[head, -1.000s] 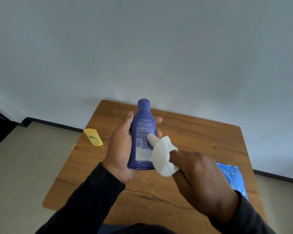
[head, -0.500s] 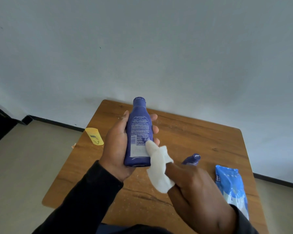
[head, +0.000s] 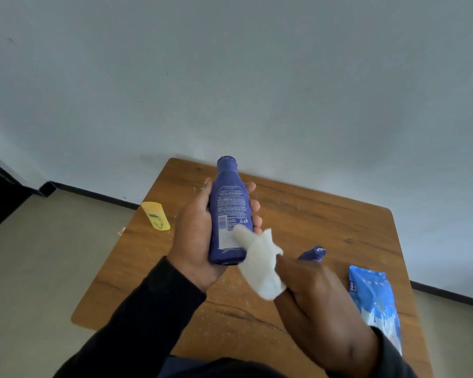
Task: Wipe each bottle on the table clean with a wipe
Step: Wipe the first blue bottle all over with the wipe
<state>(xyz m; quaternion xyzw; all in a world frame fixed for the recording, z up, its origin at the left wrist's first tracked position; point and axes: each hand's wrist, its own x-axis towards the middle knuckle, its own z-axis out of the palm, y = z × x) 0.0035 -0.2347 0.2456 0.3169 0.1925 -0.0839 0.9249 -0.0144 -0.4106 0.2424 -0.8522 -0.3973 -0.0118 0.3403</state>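
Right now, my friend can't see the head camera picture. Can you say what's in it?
A left hand holds a blue bottle over a wooden table while the right hand rubs it with a white wipe. A yellow bottle, a small blue bottle and a blue wipes pack lie there.

Small dark-blue bottle point(head: 313, 253), right of centre: only the capped end shows; body hidden behind right hand point(head: 320, 304). Back-label print on large dark-blue plastic bottle point(head: 230, 211): too small to read.
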